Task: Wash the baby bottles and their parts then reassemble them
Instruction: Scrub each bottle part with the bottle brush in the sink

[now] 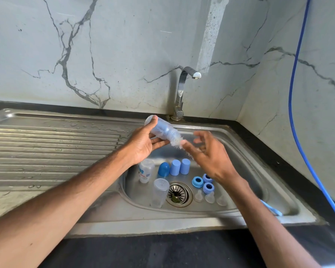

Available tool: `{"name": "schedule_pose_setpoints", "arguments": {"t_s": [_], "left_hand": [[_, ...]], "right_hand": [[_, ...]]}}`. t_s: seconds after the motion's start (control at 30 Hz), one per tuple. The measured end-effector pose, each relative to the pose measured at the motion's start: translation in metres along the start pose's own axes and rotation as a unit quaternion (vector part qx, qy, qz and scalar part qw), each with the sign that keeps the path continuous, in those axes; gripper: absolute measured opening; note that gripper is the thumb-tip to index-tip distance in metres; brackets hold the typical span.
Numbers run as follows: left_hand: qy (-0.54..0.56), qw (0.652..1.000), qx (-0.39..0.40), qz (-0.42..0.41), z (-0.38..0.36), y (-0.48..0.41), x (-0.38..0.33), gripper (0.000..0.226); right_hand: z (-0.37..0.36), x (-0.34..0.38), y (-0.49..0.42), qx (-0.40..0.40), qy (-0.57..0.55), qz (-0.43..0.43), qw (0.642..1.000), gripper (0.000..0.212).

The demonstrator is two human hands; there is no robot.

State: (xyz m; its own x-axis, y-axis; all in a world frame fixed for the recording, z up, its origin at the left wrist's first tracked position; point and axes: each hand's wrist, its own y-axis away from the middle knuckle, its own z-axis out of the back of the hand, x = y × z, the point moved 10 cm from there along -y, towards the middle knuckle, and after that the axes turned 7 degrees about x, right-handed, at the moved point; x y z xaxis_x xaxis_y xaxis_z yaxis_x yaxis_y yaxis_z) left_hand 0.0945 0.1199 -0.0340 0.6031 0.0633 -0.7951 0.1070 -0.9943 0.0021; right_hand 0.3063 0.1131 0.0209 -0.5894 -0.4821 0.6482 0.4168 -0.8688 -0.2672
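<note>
Scrubbing seemed barely begun: left hand (143, 148) clamped one bottle (162, 130) above the sink (182, 216), right hand (211, 157) blurred at its mouth (grip unreadable); two bottles (146, 171), caps (175, 167), rings (197, 181), teats (210, 197) lay near, unassembled.

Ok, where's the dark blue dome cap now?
Head view: the dark blue dome cap stands in the sink basin, between the printed bottle on its left and two lighter blue caps on its right.

Grey-veined marble walls (124, 45); black countertop (162, 252); steel sink (162, 223), ribbed drainboard (46, 147); chrome tap (180, 93); blue hose (296, 74).
</note>
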Motion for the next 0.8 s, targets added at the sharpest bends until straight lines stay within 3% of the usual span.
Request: {"name": "schedule_pose_setpoints", "arguments": {"t_s": [0.1,0.17,0.23,0.33,0.47,0.63,0.73,0.8], "left_hand": [[0.013,1.0,-0.02,-0.001,0.004,0.001,0.0,0.059],[0.001,1.0,-0.001,0.012,-0.004,0.002,0.004,0.056],[-0.005,0.999,0.027,0.018,-0.013,0.003,0.006,0.055],[-0.019,0.997,0.076,0.014,-0.023,0.003,0.002,0.058],[-0.039,0.995,0.091,0.002,-0.025,0.004,-0.003,0.053],[-0.042,0.998,0.004,-0.04,0.008,0.002,-0.027,0.044],[-0.087,0.995,0.052,-0.016,-0.005,0.006,-0.023,0.049],[-0.107,0.989,0.105,0.002,-0.026,0.007,-0.009,0.038]], "right_hand": [[-0.012,0.019,0.001,0.019,0.053,0.088,0.995,0.054],[-0.009,0.017,-0.002,-0.002,0.026,0.082,0.996,0.026],[-0.006,0.004,-0.005,0.01,-0.079,0.028,0.996,0.007],[-0.018,-0.01,0.0,0.108,-0.284,-0.079,0.949,0.021],[-0.019,-0.006,0.001,0.123,-0.285,-0.072,0.948,0.027],[-0.018,0.004,0.005,0.127,-0.287,-0.039,0.949,0.017],[-0.013,-0.002,0.001,0.095,-0.284,-0.065,0.952,0.016],[-0.009,-0.009,-0.001,0.065,-0.285,-0.088,0.952,0.014]]}}
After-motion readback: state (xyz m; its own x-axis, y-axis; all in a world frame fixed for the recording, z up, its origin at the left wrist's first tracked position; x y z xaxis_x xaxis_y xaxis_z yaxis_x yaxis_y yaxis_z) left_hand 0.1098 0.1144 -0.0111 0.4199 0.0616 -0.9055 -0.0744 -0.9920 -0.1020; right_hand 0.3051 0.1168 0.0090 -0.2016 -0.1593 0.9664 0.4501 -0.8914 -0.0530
